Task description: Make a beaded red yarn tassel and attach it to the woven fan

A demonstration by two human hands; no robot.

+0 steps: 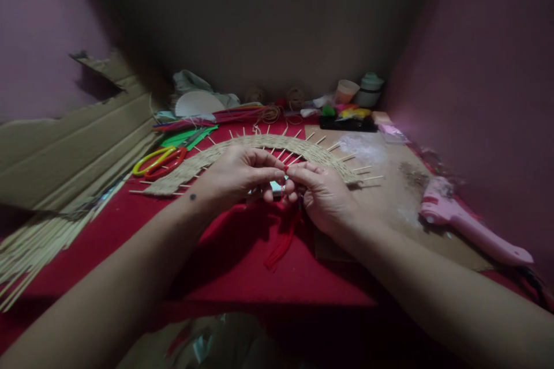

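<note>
A red thread tassel (283,242) hangs below my hands over the red cloth. Its top end is pinched between the fingertips of my left hand (253,173) and my right hand (318,187), which meet at the middle of the view. Both hands are closed, thumbs against forefingers, and a small bit of red shows where they touch. Behind them lies an arched band woven of straw-coloured cord (264,140), with thin sticks poking out along both edges. A small white piece (277,186) is partly visible under my fingers; I cannot tell what it is.
Scissors with yellow and red handles (160,162) lie at left, near long thin sticks (38,248) and folded cardboard (78,138). A pink glue gun (471,225) rests on a cardboard sheet (389,202) at right. Cup (347,91) and bottle (370,90) stand behind.
</note>
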